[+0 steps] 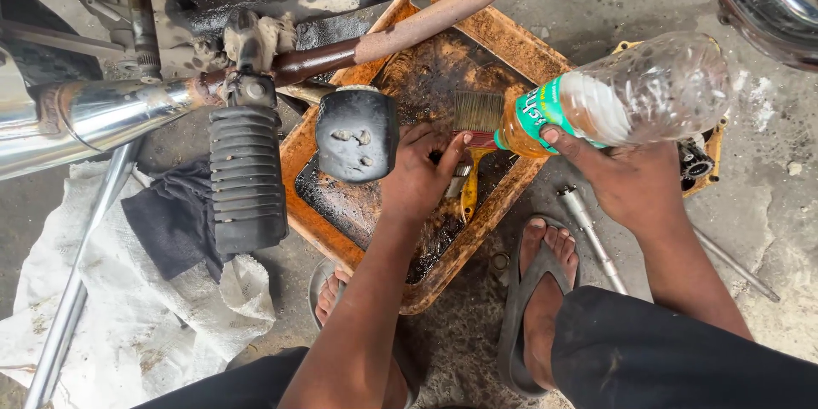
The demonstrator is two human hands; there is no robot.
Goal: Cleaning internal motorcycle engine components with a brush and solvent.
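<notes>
A: How far along does the brush cleaning look?

B: Midway, by the look of it. The person's right hand (635,179) has its fingers clamped around a clear plastic bottle (622,98) tipped on its side, the mouth aimed at the paintbrush (475,132). The left hand (419,175) has its fingers curled tight on the brush, holding it over the rusty orange tray (511,43). Dark oily liquid already lies in the tray, so some washing seems done; the bristles are not yet clean.

A: And the brush itself?

B: Yellow handle, metal ferrule, flat grey-brown bristles pointing up and away from the person, looking stiff and grimy. The bottle holds a little amber liquid near its neck and is otherwise nearly empty.

A: What lies around it?

B: A black ribbed footpeg (247,175) and a rusty exhaust pipe (409,30) of the motorcycle above, a white cloth (128,307) on the floor to the left, and a metal socket tool (588,230) just beside the right sandal (532,290).
</notes>
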